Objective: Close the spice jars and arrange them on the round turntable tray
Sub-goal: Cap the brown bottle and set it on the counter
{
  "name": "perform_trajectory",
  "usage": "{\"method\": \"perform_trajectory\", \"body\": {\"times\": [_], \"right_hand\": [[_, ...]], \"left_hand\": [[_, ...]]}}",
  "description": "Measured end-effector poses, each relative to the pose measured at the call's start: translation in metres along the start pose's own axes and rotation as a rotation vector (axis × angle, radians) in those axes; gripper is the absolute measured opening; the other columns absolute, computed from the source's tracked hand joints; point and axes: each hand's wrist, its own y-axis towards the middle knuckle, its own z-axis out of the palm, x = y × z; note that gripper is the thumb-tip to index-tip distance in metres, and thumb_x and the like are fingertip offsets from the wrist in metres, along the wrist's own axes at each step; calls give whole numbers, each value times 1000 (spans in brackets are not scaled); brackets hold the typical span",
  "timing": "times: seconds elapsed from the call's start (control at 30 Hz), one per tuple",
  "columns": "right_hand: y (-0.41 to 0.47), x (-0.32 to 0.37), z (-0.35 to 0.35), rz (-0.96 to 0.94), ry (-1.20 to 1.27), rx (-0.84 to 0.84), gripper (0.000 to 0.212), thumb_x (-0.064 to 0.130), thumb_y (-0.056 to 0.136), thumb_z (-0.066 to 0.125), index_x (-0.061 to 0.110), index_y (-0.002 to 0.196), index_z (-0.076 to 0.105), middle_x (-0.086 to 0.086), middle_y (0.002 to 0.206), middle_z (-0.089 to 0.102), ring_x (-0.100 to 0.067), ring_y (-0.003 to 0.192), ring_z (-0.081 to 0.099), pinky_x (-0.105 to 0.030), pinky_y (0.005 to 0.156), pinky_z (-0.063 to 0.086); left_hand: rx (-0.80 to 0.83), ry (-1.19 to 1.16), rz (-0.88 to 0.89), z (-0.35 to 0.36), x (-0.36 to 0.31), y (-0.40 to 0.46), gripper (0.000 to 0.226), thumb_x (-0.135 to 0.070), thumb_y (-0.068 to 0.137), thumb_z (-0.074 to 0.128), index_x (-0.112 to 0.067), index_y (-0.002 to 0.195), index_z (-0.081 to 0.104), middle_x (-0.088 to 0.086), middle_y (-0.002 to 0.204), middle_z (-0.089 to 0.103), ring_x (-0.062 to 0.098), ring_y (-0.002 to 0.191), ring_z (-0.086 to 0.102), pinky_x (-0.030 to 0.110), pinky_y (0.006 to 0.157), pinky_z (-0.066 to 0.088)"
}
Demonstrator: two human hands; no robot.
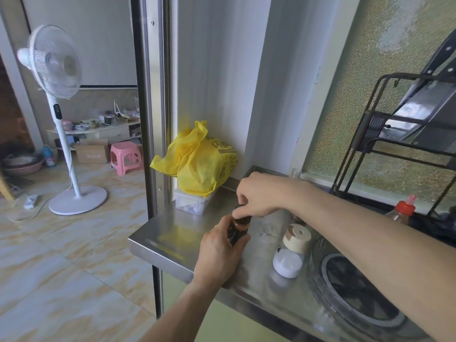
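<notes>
A small dark spice jar (238, 229) is held above the steel counter (182, 233). My left hand (219, 253) wraps around its body from below. My right hand (259, 193) reaches in from the right, and its fingertips pinch the dark lid (240, 208) on top of the jar. A clear jar of white powder (290, 255) with a beige cap leans on the counter to the right, untouched. The round clear turntable tray (350, 304) with a dark centre lies at the lower right, partly hidden by my right forearm.
A yellow plastic bag (197, 159) rests on a clear box (191, 203) at the back of the counter. A red-capped bottle (401, 211) and a black wire rack (394, 134) stand at the right. Past the counter's left edge are floor tiles, a white fan (61, 114) and a pink stool (125, 156).
</notes>
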Motion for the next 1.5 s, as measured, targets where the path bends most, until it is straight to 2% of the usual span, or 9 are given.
{"method": "perform_trajectory", "body": {"times": [0.17,0.33,0.43,0.57,0.67,0.97,1.1,1.23,1.5], "right_hand": [[-3,-1,-3,1,39,107,54,43,81,78,22,128,61,3,99,63,-22,89,59,-43,86,57],[-3,0,-2,75,-11,67,54,59,91,58,10,70,67,-7,63,67,-30,68,67,-40,69,60],[-4,-3,0,-3,22,58,40,45,83,75,17,110,70,-1,87,71,-25,86,67,-42,79,59],[-4,0,5,44,19,-13,47,56,89,62,11,78,68,-5,70,65,-30,73,63,-36,59,49],[-3,-2,3,-32,9,26,47,40,81,79,25,124,66,4,96,54,-25,99,62,-41,84,56],[-7,-1,15,0,80,-118,38,41,82,79,19,112,71,5,74,47,-30,86,61,-31,65,42],[-20,0,16,36,127,-125,58,51,86,72,21,134,61,-8,116,67,-30,113,59,-35,77,46],[-45,-33,5,174,296,-276,54,52,97,59,22,142,57,-5,129,70,-27,122,62,-37,98,50],[-68,-162,1,614,302,-291,36,15,97,62,11,133,65,-6,126,73,-26,101,71,-35,100,53]], "left_hand": [[-8,5,12,0,1,-1,37,-43,80,71,-33,114,58,-9,93,73,12,86,69,40,75,58],[-9,27,12,1,2,0,35,-41,82,71,-27,112,60,-6,94,73,16,86,69,41,75,57],[-5,23,5,0,1,0,34,-41,81,71,-31,112,60,-9,94,73,14,88,69,39,76,57],[-6,23,-3,1,1,-1,33,-40,81,71,-28,109,60,-8,92,74,16,85,70,40,75,58],[-3,30,-5,-1,1,-1,32,-40,81,71,-33,111,60,-10,94,74,13,88,70,38,76,57],[11,41,-38,0,2,1,27,-37,81,76,-29,103,62,-11,88,75,11,85,72,38,75,59],[108,88,-70,-5,-7,3,34,-41,79,79,-25,102,59,-13,83,71,16,81,69,22,66,52],[202,144,-7,-31,-28,9,82,-57,74,79,-24,141,45,-13,129,62,15,122,59,25,95,47],[284,338,341,-40,-113,160,48,-49,90,64,-24,130,55,-2,121,68,19,114,63,37,99,50]]}}
